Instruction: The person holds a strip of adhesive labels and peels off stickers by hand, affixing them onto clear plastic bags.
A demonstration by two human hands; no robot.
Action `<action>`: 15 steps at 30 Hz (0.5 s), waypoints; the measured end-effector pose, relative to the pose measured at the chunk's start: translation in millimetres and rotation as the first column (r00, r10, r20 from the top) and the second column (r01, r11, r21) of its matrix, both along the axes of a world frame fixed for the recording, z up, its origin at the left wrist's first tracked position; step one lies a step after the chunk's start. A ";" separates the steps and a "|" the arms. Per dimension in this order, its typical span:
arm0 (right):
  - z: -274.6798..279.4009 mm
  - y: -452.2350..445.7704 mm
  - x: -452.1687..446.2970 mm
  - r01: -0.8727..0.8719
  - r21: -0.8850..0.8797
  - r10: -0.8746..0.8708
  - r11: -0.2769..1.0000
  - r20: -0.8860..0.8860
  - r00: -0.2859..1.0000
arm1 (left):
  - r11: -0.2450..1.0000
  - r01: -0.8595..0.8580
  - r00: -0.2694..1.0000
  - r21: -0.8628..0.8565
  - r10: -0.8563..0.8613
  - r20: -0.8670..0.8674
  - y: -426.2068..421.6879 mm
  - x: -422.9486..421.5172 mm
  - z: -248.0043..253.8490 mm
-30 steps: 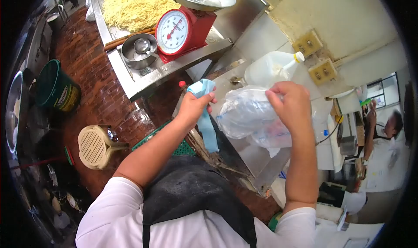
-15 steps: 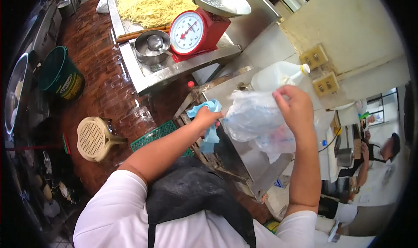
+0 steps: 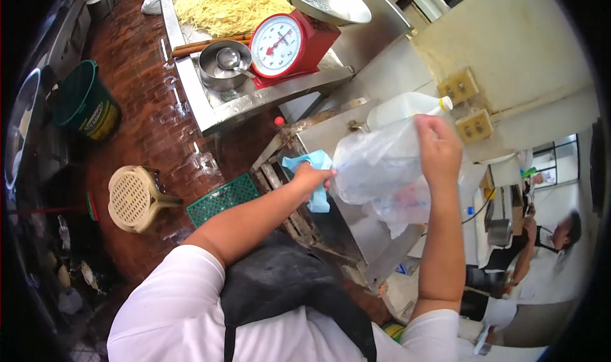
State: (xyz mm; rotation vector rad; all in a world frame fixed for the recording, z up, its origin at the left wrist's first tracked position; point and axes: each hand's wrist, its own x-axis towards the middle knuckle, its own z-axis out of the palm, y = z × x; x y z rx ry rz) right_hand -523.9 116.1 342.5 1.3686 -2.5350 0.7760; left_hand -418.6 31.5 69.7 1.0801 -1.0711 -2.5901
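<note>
My left hand is closed around a crumpled light blue cloth-like piece; whether it is fabric or plastic I cannot tell. Its thumb and fingertips also meet the near edge of a clear plastic bag. Opposite, my right hand pinches the upper right part of that bag, so it hangs stretched between both hands over a metal table. More crumpled clear plastic shows beneath it. Behind the bag lies a whitish plastic jug with a yellow-ringed cap.
A red dial scale, a metal pot with a ladle and a heap of yellow noodles occupy the steel table. On the brick floor are a stool, a green crate and a green bucket. People stand at right.
My right hand has moved slightly up and right, drawing the clear bag flatter and wider. My left hand has shifted a little right, still with the blue piece.
</note>
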 end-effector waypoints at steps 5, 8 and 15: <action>-17.8 2.7 -15.4 0.080 -0.575 -0.002 0.815 0.135 0.991 | 0.999 -0.017 1.000 0.027 0.018 -0.016 3.8 -0.3 5.4; -18.1 7.0 -14.1 0.060 -0.620 0.047 0.782 0.154 0.987 | 0.998 -0.061 0.998 0.029 0.060 0.024 3.2 -0.7 5.8; 3.5 10.0 13.2 0.220 -0.810 0.270 0.544 0.418 0.867 | 0.965 0.039 0.959 0.260 0.037 -0.282 -8.6 25.2 80.3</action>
